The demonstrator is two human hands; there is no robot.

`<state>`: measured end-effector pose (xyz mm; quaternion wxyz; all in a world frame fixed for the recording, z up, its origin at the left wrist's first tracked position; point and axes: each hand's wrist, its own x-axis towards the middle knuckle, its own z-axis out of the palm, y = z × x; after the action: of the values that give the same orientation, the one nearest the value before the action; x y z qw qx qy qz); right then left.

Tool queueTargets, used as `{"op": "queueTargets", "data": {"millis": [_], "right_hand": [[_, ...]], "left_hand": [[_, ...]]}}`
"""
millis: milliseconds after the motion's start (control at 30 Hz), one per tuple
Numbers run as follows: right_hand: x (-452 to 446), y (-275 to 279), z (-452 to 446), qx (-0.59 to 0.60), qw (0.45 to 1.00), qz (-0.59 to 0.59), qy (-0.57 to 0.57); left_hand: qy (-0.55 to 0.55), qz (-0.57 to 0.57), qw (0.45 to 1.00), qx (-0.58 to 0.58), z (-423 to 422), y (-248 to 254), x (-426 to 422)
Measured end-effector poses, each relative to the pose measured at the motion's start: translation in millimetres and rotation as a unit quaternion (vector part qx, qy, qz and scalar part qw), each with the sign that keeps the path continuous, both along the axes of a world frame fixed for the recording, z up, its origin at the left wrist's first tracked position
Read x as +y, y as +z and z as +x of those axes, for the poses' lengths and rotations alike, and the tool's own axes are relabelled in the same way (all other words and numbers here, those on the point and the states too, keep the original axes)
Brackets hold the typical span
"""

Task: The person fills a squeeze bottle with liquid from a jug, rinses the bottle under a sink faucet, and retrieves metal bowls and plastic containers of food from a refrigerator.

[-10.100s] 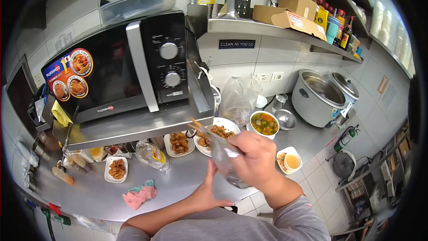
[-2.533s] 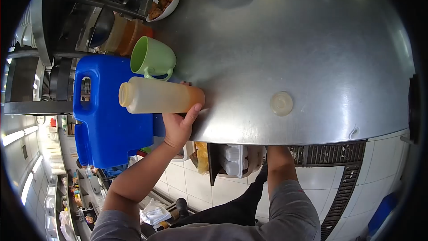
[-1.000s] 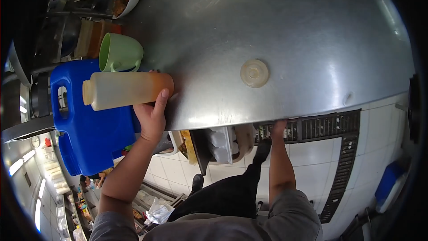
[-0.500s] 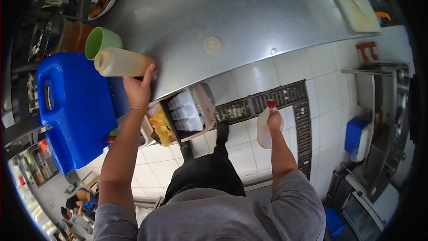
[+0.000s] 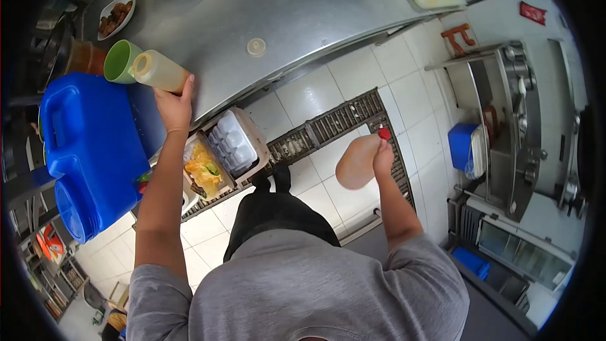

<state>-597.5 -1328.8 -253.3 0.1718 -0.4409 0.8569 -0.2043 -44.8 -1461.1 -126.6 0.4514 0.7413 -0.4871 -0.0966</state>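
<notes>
The left hand (image 5: pixel 172 111) is gripping an uncapped bottle (image 5: pixel 161 73) by the table's (image 5: pixel 297 0) near edge, a lid (image 5: pixel 256 47) lying apart; the right hand (image 5: pixel 382 160) is clasping a jug (image 5: pixel 356 164), red cap (image 5: pixel 384 133) on.

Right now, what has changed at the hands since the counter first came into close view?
The right hand, then hidden below the counter's edge, is out over the floor, gripping a red-capped jug. Unchanged: the left hand holds the squeeze bottle; the round lid lies on the counter.
</notes>
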Motion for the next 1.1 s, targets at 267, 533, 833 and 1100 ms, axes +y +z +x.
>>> {"op": "queueTargets", "data": {"millis": [267,533,833,1100], "right_hand": [[9,78,38,0.031,0.998,-0.059,0.01],[6,183,44,-0.095,0.991,-0.076,0.062],[-75,348,146,-0.405,0.857,-0.154,0.279],[-181,340,224,-0.409,0.792,-0.199,0.408]], "left_hand": [[0.0,0.001,0.999,0.032,2,6,3],[-0.05,-0.046,0.991,0.111,-23,14,92],[-0.605,-0.108,0.763,-0.201,-169,285,43],[-0.502,0.052,0.796,-0.333,-148,330,-24]]}}
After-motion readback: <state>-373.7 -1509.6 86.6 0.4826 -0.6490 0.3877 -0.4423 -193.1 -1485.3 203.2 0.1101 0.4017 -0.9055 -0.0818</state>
